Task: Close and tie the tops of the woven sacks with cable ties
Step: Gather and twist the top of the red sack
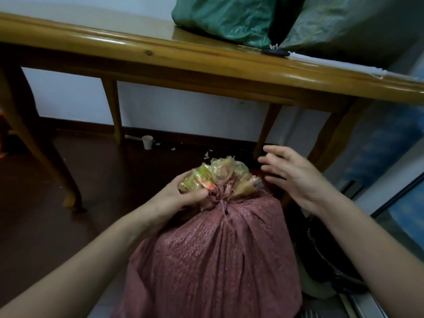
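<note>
A full reddish-pink woven sack (215,253) stands on the floor in front of me, its top gathered into a bunched neck (221,198). A crumpled yellowish plastic liner (220,173) sticks out above the neck. My left hand (183,193) grips the bunched top and liner from the left. My right hand (291,173) hovers just to the right of the top with fingers spread and relaxed, holding nothing. No cable tie shows plainly at the neck.
A wooden table (160,56) stands close ahead, its legs near the sack. Two green woven sacks (224,17) and a small dark object (275,52) lie on it. A white cup (147,142) and paper scraps sit on the dark floor. Dark items (321,255) crowd the right.
</note>
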